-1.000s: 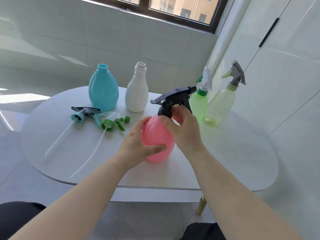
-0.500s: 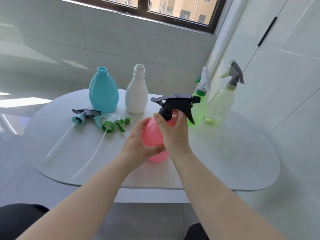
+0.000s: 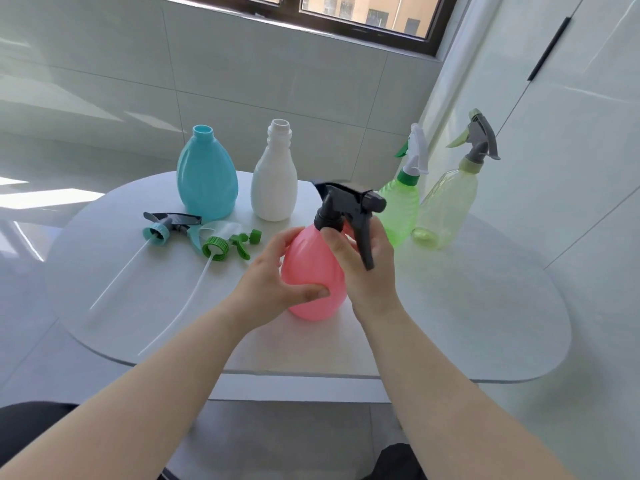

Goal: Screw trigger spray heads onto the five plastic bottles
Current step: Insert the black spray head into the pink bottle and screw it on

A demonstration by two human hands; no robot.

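Pink bottle (image 3: 313, 271) stands central on the table (image 3: 485, 323), left hand (image 3: 273, 282) curled round its body. Right hand (image 3: 367, 271) fingers clamp the black trigger spray head (image 3: 346, 202) at its collar. Blue bottle (image 3: 207, 178) and white bottle (image 3: 274, 181) stand uncapped at 11 o'clock.

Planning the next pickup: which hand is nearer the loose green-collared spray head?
Left. The left hand grips the pink bottle just right of the green-collared spray head; the right hand is on the bottle's far side, at the black spray head.

Plastic bottles (image 3: 207, 181) (image 3: 274, 188) (image 3: 313, 261) (image 3: 401, 209) (image 3: 446, 209): 5
Trigger spray heads on bottle necks (image 3: 349, 204) (image 3: 414, 150) (image 3: 480, 142): 3
Trigger spray heads lying loose (image 3: 166, 227) (image 3: 221, 242): 2
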